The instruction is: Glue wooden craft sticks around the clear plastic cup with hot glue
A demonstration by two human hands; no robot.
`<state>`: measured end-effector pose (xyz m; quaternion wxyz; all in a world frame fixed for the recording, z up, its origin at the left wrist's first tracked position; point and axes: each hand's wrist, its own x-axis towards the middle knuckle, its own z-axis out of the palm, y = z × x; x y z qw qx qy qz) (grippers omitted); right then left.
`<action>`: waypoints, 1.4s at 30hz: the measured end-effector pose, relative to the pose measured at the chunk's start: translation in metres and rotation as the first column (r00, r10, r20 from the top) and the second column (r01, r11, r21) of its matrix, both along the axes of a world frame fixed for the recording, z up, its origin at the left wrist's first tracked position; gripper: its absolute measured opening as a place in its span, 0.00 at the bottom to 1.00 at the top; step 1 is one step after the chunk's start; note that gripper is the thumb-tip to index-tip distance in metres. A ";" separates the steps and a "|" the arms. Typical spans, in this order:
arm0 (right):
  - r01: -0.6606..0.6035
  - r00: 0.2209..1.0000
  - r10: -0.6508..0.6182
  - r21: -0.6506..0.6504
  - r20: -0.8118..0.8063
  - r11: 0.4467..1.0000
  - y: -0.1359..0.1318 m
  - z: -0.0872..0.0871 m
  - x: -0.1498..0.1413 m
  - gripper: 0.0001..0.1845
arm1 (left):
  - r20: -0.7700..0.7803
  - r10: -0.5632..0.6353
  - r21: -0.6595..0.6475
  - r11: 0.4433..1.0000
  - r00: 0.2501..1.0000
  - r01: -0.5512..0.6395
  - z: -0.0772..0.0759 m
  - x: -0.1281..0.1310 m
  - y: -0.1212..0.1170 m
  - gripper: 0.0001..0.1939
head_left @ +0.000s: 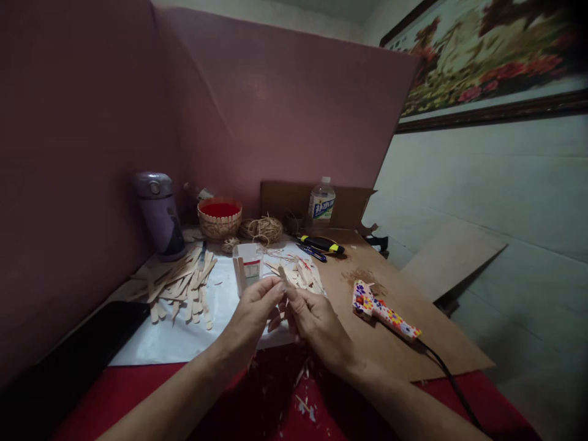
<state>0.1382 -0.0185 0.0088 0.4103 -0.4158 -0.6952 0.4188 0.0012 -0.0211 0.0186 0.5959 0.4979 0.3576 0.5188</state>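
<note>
My left hand point(258, 307) and my right hand point(318, 318) meet in front of me above the near edge of the white sheet. The fingertips of both pinch a thin wooden craft stick point(282, 274), whose rounded end pokes up between them; its lower part is hidden by the fingers. Just behind the left hand stands a clear plastic container point(248, 264) with craft sticks leaning at its side. Beyond the right hand lie pale craft sticks point(301, 274), some with red marks. A larger loose pile of craft sticks point(184, 283) spreads to the left.
A hot glue gun point(386, 311) with flowered covering rests on brown cardboard point(413, 349) at right. Behind are a purple bottle point(160, 214), a stick-sided bowl point(219, 222), twine point(264, 229), a plastic bottle point(321, 205) and a yellow-black cutter point(321, 244). Shavings litter the red cloth point(151, 398).
</note>
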 end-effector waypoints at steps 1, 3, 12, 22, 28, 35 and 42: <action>0.079 0.993 -0.090 0.131 0.074 0.988 -0.001 0.000 0.001 0.25 | -0.016 0.026 0.024 0.999 1.000 -0.026 0.000 0.000 0.000 0.16; 0.191 0.959 -0.250 0.355 0.130 0.915 -0.003 0.000 0.003 0.20 | -0.052 0.084 0.068 0.994 0.995 -0.081 0.000 0.001 0.001 0.15; 0.099 0.972 -0.220 0.717 0.078 0.690 0.003 -0.005 0.006 0.06 | -0.078 0.062 0.039 0.997 0.995 -0.059 -0.001 0.004 -0.004 0.19; 0.124 0.929 -0.340 0.742 0.147 0.659 0.010 -0.006 0.010 0.06 | -0.083 -0.016 0.008 1.000 0.996 0.017 0.006 0.007 -0.011 0.14; 0.401 0.819 -0.572 0.675 0.039 0.620 0.031 0.000 0.023 0.07 | 0.016 -0.042 -0.070 0.997 0.999 0.043 0.002 0.005 -0.008 0.11; 0.387 0.770 -0.614 0.636 0.175 0.667 0.038 0.003 0.031 0.07 | 0.120 -0.055 -0.090 0.994 0.991 0.066 -0.002 0.002 -0.003 0.13; 0.228 0.893 -0.446 0.789 0.064 0.570 0.022 0.003 0.021 0.09 | 0.034 0.014 -0.101 0.995 0.999 -0.010 0.007 0.006 -0.009 0.13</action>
